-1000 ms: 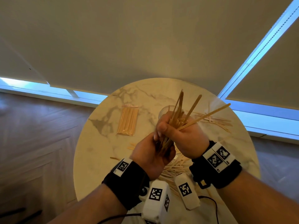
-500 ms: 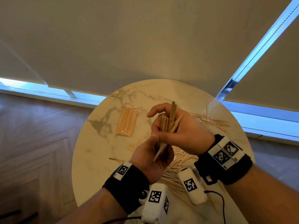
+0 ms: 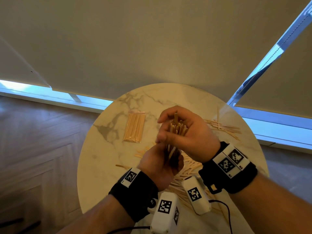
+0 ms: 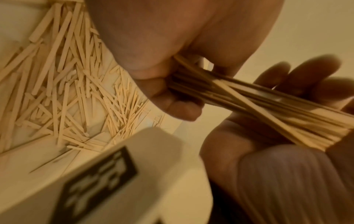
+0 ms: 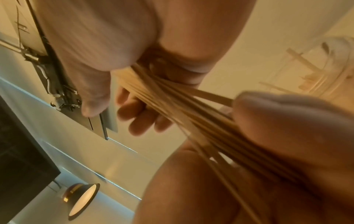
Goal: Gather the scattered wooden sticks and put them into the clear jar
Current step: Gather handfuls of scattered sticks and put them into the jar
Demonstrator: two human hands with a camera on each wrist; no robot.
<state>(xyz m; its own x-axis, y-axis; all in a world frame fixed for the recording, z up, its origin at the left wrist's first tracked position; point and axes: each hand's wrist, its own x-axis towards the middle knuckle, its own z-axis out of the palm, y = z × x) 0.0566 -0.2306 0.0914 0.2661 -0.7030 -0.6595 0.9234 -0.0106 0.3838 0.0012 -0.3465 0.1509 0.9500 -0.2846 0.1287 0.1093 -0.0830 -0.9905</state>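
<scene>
Above the round marble table (image 3: 103, 159) both hands hold one bundle of wooden sticks (image 3: 176, 128), standing roughly upright. My left hand (image 3: 160, 162) grips the bundle's lower end. Higher up, my right hand (image 3: 189, 134) curls round the upper part, thumb across the front and index finger loosely extended. In the left wrist view the left fingers (image 4: 172, 98) clamp the sticks (image 4: 268, 109). The clear jar (image 5: 333, 71) shows blurred in the right wrist view with some sticks in it; in the head view the hands hide it. Loose sticks (image 3: 190, 168) lie piled under the hands.
A wrapped packet of sticks (image 3: 134, 128) lies on the table's left half. More loose sticks (image 3: 222, 128) are spread at the back right, near the rim. Roller blinds and a window frame stand just behind the table; wood floor lies to the left.
The sticks, fanned out a second ago, now sit in a tighter, straighter bundle. My right hand has shifted its hold and its index finger has lifted. The jar rim is no longer visible.
</scene>
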